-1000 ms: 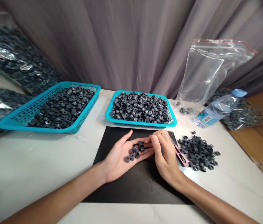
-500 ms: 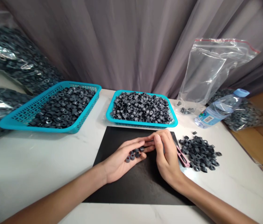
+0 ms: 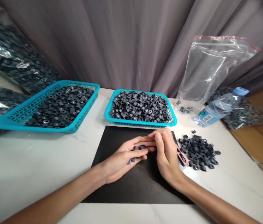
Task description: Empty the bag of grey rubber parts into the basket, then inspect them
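Note:
Several small dark grey rings [image 3: 142,147] lie in my left hand [image 3: 124,157], whose thumb is now folded over them. The hand is cupped above the black mat [image 3: 122,193]. My right hand [image 3: 166,155] is beside it on the right, with curled fingers near the left fingertips. Its thumb and fingertips are pressed together, and whatever they hold is hidden. A pink tool [image 3: 182,156] lies just right of my right hand, next to a loose pile of grey rings [image 3: 200,152] on the white table.
Two blue baskets, one at the left [image 3: 75,127] and one at the centre back [image 3: 140,123], hold many rings. A water bottle [image 3: 222,107] and a clear zip bag [image 3: 203,71] stand at the right back. Filled bags [image 3: 16,56] are at the left.
My left thumb has moved down and across the rings, covering part of them. My right hand has hardly moved. The view has shifted slightly.

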The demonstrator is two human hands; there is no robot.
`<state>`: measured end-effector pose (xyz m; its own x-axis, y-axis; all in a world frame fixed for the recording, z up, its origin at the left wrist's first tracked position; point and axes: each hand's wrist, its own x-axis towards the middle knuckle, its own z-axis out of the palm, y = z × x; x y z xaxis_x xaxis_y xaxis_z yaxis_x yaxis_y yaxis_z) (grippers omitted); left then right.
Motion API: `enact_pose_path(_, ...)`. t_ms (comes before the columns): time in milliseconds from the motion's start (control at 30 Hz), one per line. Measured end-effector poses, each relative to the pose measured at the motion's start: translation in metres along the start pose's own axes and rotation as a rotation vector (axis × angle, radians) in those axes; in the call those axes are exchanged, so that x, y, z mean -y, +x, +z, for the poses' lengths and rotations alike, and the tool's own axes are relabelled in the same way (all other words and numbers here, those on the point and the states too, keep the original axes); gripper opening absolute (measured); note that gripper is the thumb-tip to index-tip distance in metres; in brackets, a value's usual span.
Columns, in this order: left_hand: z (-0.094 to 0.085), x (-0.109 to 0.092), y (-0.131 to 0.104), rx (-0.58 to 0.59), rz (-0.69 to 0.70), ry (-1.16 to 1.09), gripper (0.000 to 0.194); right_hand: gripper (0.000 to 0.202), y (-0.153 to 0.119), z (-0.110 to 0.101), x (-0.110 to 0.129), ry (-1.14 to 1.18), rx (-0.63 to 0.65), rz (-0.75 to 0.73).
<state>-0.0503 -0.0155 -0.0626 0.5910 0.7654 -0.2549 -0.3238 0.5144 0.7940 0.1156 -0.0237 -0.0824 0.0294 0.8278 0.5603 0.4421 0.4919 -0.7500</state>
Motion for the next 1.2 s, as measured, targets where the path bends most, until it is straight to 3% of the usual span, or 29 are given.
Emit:
enact_pose_path(300, 0.000, 0.001, 0.001, 0.047, -0.001, -0.037, 0.036, 0.026, 0.001, 0.001, 0.000, 0.021, -0.004, 0.047)
enact_pose_path(533, -0.005, 0.003, -0.002, -0.095, -0.058, -0.148, 0.017, 0.034, 0.002, 0.004, -0.002, 0.197, 0.096, 0.247)
enact_pose_path(667, -0.007, -0.004, -0.005, -0.104, -0.149, -0.159, 0.025, 0.041, 0.003, 0.009, -0.006, 0.255, 0.151, 0.332)
enact_pose_path(800, -0.003, -0.018, -0.011, -0.120, -0.169, 0.007, 0.037, 0.047, 0.006, 0.015, -0.008, 0.259, 0.214, 0.372)
enact_pose_path(900, 0.002, -0.036, -0.012, -0.103, -0.142, 0.242, 0.045, 0.049, 0.007, 0.020, -0.010, 0.224, 0.245, 0.351)
enact_pose_path(1000, 0.012, -0.065, 0.001, -0.088, -0.063, 0.472, 0.050, 0.050, 0.008, 0.027, -0.011, 0.191, 0.273, 0.293)
enact_pose_path(1100, 0.037, -0.112, 0.036, -0.078, 0.116, 0.753, 0.048, 0.052, 0.011, 0.031, -0.010, 0.150, 0.305, 0.277)
enact_pose_path(1200, 0.079, -0.173, 0.092, -0.103, 0.452, 1.141, 0.044, 0.056, 0.015, 0.035, -0.009, 0.081, 0.294, 0.251)
